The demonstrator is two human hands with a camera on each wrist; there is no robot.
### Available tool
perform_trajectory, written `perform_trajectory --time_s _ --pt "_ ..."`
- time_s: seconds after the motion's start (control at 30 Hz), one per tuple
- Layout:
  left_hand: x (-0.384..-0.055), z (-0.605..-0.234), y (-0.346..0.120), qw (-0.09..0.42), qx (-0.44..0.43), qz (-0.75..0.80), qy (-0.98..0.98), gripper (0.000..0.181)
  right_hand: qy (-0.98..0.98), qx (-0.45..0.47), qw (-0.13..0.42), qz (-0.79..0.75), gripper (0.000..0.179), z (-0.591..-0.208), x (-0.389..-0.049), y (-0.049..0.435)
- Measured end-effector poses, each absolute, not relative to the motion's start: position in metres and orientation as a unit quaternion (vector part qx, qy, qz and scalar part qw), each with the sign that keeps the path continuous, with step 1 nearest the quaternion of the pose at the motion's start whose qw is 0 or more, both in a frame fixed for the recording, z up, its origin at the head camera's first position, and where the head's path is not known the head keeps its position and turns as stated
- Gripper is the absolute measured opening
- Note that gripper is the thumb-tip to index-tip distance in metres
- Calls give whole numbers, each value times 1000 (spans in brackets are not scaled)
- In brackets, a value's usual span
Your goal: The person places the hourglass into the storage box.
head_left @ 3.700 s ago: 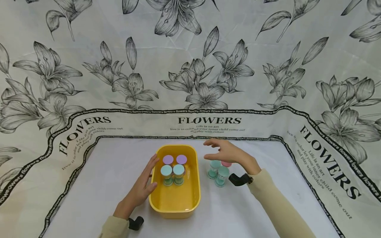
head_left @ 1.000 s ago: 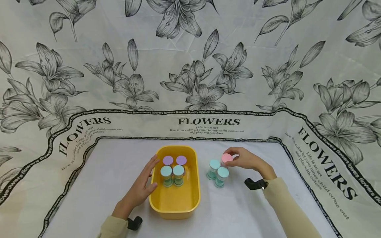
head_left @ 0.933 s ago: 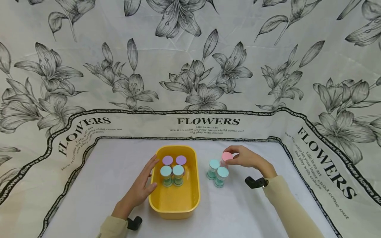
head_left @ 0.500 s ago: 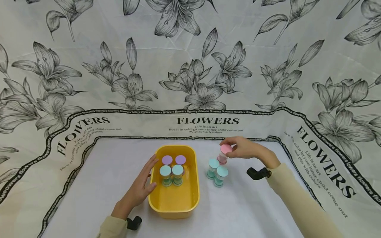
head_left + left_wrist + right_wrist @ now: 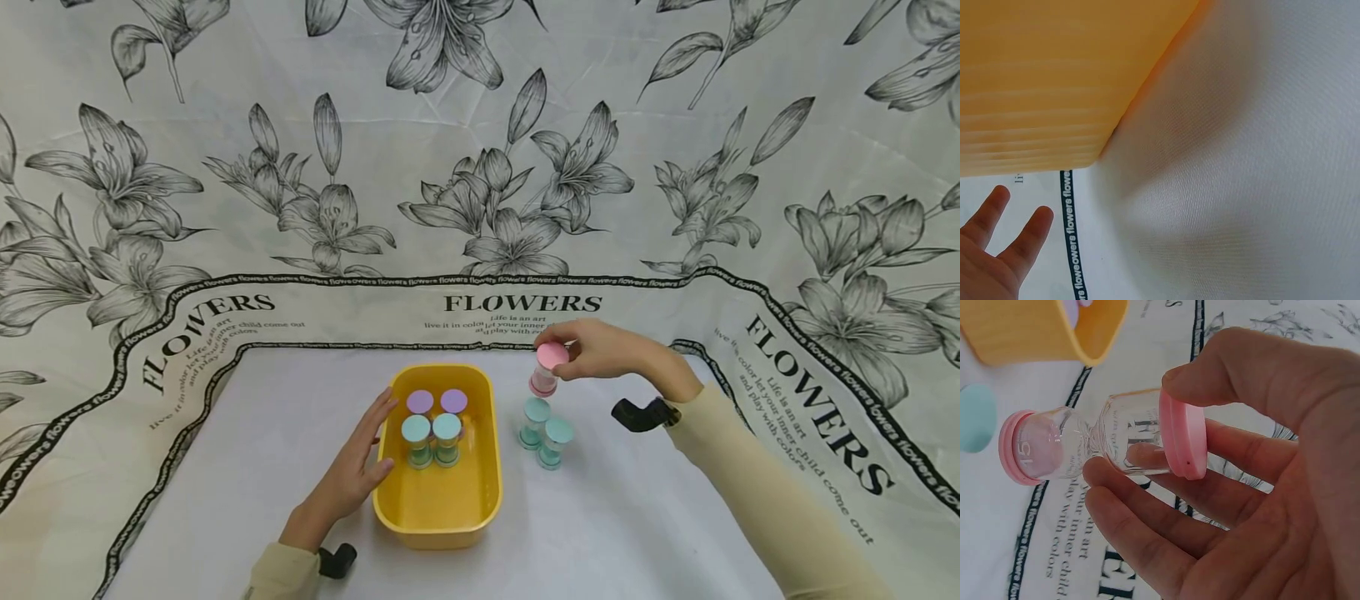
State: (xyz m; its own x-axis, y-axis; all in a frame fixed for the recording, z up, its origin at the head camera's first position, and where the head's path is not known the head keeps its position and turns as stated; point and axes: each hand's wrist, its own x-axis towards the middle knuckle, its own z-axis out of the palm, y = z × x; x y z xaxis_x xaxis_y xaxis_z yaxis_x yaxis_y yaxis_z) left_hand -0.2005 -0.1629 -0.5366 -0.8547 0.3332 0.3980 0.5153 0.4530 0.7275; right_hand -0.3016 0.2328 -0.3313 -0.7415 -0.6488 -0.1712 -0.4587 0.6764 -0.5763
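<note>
My right hand pinches a pink-capped hourglass by its top cap, held above the table. In the right wrist view the hourglass shows clear glass, pink sand and a "15" mark at its lower end. Left of that hand stands a yellow plastic tub. Inside it, two teal hourglasses stand in front of others with purple caps. My left hand rests along the tub's left side, fingers fairly straight. In the left wrist view, fingers extend beneath the tub wall.
Two teal hourglasses stand upright on the white tabletop, between the tub and the right arm. A floral cloth with printed lettering rises behind the table and along both sides.
After hovering over the loose hourglasses, my right hand took the pink one by its cap. It has lifted it up and leftward from beside the teal pair. My left hand stays by the tub.
</note>
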Motion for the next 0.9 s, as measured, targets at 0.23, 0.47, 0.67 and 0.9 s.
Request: perform_trajectory --time_s 0.23,0.47,0.67,0.9 --pt "-201 -537 -164 97 -251 -456 -848 77 892 -332 191 -241 46 -311 -297 211" --pt "-200 -536 -163 94 -252 -457 -848 77 881 -360 208 -226 48 -296 -289 183" --pt "-200 -536 -164 96 -255 -457 -847 76 871 -390 215 -208 49 -293 -284 161" --pt "-199 -534 -164 92 -254 -455 -849 75 846 -432 235 -206 46 -297 -278 138"
